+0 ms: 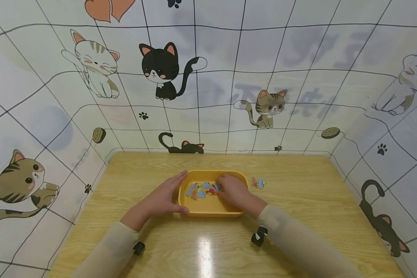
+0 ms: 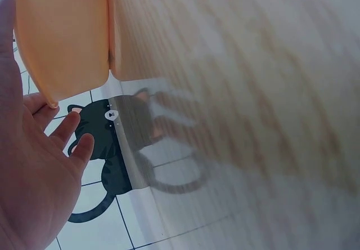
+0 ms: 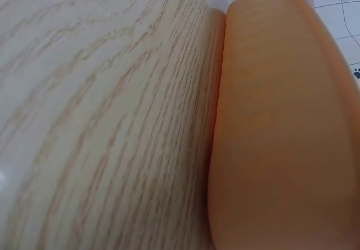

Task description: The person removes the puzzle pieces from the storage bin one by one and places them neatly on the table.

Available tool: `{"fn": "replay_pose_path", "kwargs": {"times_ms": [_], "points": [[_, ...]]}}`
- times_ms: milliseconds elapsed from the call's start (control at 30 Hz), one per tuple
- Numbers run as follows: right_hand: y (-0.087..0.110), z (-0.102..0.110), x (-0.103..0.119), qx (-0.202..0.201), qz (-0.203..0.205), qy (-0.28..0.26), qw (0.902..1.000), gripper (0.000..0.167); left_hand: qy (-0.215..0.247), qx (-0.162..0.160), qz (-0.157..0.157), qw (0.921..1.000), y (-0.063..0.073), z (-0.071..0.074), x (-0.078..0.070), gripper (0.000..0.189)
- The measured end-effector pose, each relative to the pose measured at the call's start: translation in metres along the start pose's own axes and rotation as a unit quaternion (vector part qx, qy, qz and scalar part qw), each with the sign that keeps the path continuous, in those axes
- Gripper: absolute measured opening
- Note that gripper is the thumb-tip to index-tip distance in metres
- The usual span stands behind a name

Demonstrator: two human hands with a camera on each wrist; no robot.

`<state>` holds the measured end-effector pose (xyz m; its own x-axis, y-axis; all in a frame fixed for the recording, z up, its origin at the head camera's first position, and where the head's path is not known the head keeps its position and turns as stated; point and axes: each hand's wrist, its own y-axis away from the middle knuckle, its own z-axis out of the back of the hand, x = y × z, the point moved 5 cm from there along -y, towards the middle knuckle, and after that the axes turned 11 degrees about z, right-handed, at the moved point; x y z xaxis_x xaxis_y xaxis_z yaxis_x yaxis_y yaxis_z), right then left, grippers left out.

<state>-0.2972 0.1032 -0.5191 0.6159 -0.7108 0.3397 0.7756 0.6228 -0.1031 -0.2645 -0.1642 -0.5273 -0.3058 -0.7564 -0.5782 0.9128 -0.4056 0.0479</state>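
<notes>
A shallow yellow tray (image 1: 208, 214) sits on the wooden table. Small flat coloured pieces (image 1: 201, 189), blue, red, yellow and orange, lie in its left and middle part. My left hand (image 1: 162, 196) is spread at the tray's left end, thumb by the front corner and fingers by the back one. In the left wrist view a fingertip meets the corner of the tray (image 2: 62, 36). My right hand (image 1: 233, 190) reaches over the right part of the tray, its fingers down at the pieces. Its fingertips are hidden; the right wrist view shows only the tray's outer wall (image 3: 281, 120).
A few more coloured pieces (image 1: 258, 182) lie on the table (image 1: 292, 200) just right of the tray. Cloth walls (image 1: 215, 88) with printed cats stand behind the table and at both sides. Small black devices (image 1: 259, 236) are on both wrists.
</notes>
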Motion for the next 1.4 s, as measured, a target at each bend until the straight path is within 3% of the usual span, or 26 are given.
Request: {"fn": "replay_pose_path", "kwargs": {"times_ms": [233,600,1033,1233,1400], "points": [[-0.002,-0.001,-0.001,-0.017,0.01,-0.007,0.9998,0.021,0.003,0.0,0.003,1.0,0.0,0.0,0.0,0.137],[-0.003,-0.004,-0.008,-0.004,-0.034,-0.06,0.9976,0.03,0.007,0.001,0.001,1.0,0.0,-0.001,0.0,0.137],[-0.002,-0.003,-0.008,0.009,-0.057,-0.06,0.9965,0.028,0.009,-0.002,0.005,0.9999,0.0,-0.001,0.001,0.136],[0.0,0.0,-0.007,0.011,-0.055,-0.05,0.9972,0.028,0.01,-0.001,0.005,0.9999,-0.001,-0.001,0.0,0.136],[0.002,0.01,-0.004,-0.012,-0.033,-0.043,0.9985,0.03,0.01,-0.004,0.005,0.9999,-0.001,-0.001,0.001,0.135]]}}
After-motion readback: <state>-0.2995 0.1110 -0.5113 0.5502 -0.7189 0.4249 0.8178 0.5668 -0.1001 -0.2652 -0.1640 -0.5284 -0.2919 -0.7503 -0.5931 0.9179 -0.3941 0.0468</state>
